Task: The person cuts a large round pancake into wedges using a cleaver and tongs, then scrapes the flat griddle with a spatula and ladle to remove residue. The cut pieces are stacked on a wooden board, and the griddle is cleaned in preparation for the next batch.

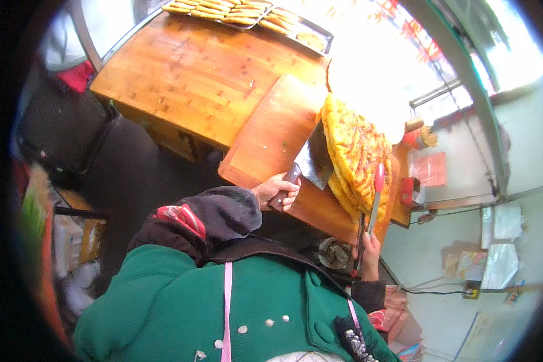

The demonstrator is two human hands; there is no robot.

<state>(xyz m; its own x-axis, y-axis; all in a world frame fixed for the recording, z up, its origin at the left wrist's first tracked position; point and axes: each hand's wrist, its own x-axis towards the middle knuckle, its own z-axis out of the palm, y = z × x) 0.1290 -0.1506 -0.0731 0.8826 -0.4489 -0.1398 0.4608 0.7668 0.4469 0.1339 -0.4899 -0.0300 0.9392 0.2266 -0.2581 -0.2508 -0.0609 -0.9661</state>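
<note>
My left hand (278, 192) is closed around the dark handle of a cleaver (316, 154), its broad blade lying at the left edge of a large golden flatbread (355, 149). The flatbread looks folded or stacked in layers, with a browned, reddish top. In my right hand (369, 249) are metal tongs (374, 203) with a red tip, one arm over the bread and the other near its lower edge. Beneath the bread is a wooden cutting board (264, 140). Glare hides the bread's far side.
The board rests on a wooden table (176, 81). Trays of flat round breads (226, 13) stand along its far edge, beside a smaller tray (314, 40). A red box (409, 191) and a container of sticks (423, 137) are at the right. A dark chair (65, 126) stands left.
</note>
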